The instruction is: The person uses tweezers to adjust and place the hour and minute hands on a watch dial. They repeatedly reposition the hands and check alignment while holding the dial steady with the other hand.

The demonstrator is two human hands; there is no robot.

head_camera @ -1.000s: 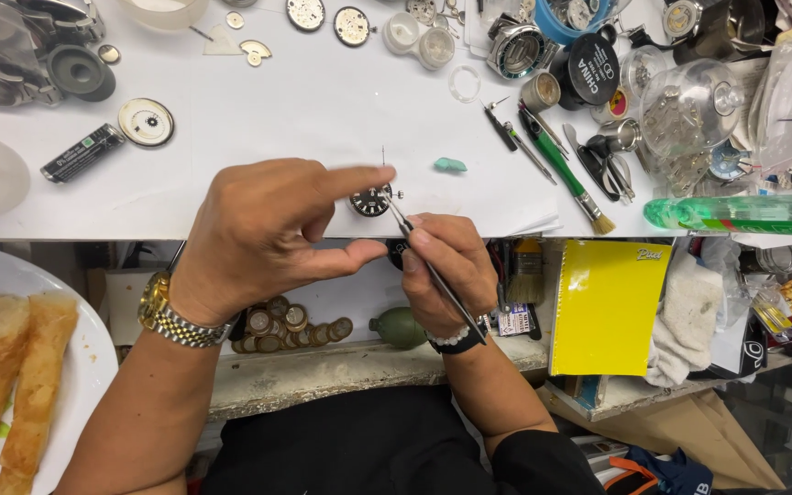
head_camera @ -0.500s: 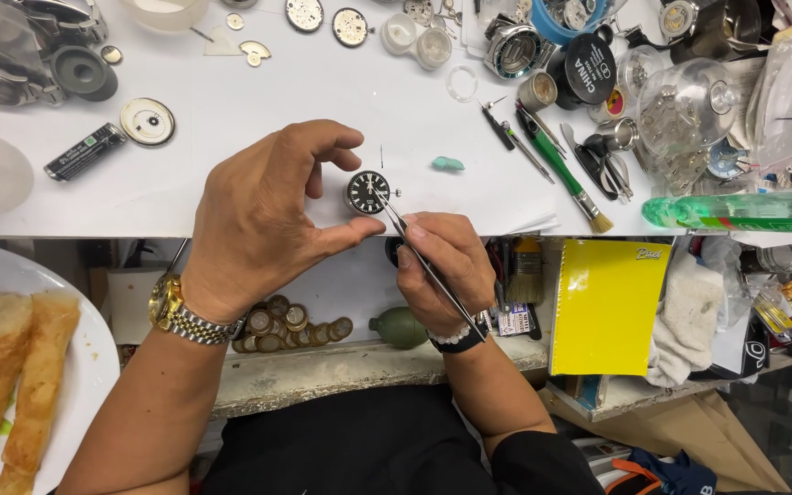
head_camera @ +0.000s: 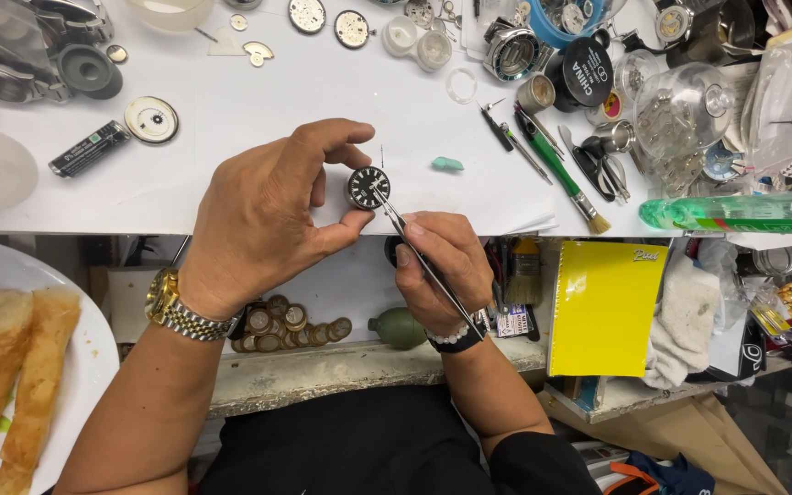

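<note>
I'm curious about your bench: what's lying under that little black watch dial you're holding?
Under the black watch dial shows the white bench top. The left hand pinches the dial's edge while the right hand touches tweezers to its face. The spot straight beneath is covered.

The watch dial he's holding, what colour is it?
Black with pale markers, the watch dial shows best in the head view.

A white worktop (head_camera: pixel 231 137) spreads above and around the fingers, brightly and evenly lit, crowded along its far edge. Below them runs a worn, pale lower shelf (head_camera: pixel 341 367), with dim floor at lower right.
</note>
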